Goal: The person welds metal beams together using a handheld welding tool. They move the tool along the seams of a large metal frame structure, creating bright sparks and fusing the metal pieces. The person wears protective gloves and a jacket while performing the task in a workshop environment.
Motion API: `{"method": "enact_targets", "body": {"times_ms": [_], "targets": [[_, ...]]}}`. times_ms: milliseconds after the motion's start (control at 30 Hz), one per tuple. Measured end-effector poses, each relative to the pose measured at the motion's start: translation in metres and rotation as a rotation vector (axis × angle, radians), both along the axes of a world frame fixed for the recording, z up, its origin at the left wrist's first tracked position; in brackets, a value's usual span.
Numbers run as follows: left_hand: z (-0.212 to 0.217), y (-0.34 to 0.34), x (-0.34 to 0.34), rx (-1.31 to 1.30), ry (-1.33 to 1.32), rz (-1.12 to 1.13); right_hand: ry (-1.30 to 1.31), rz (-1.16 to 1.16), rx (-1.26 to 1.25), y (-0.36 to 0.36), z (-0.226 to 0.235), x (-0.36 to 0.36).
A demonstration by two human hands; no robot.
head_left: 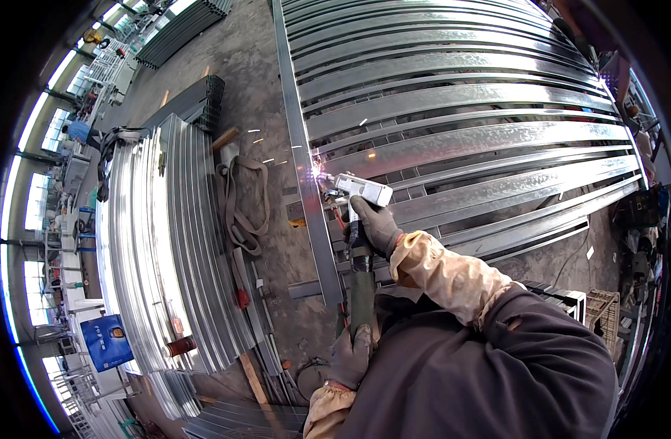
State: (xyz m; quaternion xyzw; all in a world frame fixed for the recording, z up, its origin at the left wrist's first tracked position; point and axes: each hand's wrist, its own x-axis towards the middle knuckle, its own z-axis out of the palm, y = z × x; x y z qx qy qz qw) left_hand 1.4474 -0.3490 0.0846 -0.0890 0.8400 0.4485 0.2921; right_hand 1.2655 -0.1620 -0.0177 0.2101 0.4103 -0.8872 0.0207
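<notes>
My right hand (380, 225), in a grey glove, is closed around the dark grip of a silver welding gun (363, 189). The gun's tip throws a bright violet-white spark (318, 173) where it meets a long steel side rail (310, 197), at the end of one crosswise metal profile (416, 143). Lower down, my gloved left hand (350, 355) is wrapped round the thick dark green hose (362, 298) that runs down from the gun. Orange and white sparks fly over the rail and the floor beside it.
Left of the frame stands a stack of shiny ribbed metal profiles (176, 234), with a grey lifting strap (240, 212) on its right. A blue box (106, 342) is at its near left. Darker profiles (196, 102) lie beyond. A wire crate (602, 318) stands at the right.
</notes>
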Motion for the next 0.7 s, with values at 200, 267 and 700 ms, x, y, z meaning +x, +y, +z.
{"method": "enact_targets", "body": {"times_ms": [200, 267, 700], "targets": [[0.003, -0.001, 0.001, 0.019, 0.005, 0.007, -0.027, 0.04, 0.008, 0.0, 0.008, 0.004], [0.003, -0.001, 0.002, 0.048, -0.025, 0.025, -0.046, 0.058, 0.001, 0.001, 0.01, 0.005], [-0.004, -0.009, 0.009, 0.038, 0.097, 0.001, -0.019, 0.032, -0.001, -0.006, 0.013, 0.01]]}}
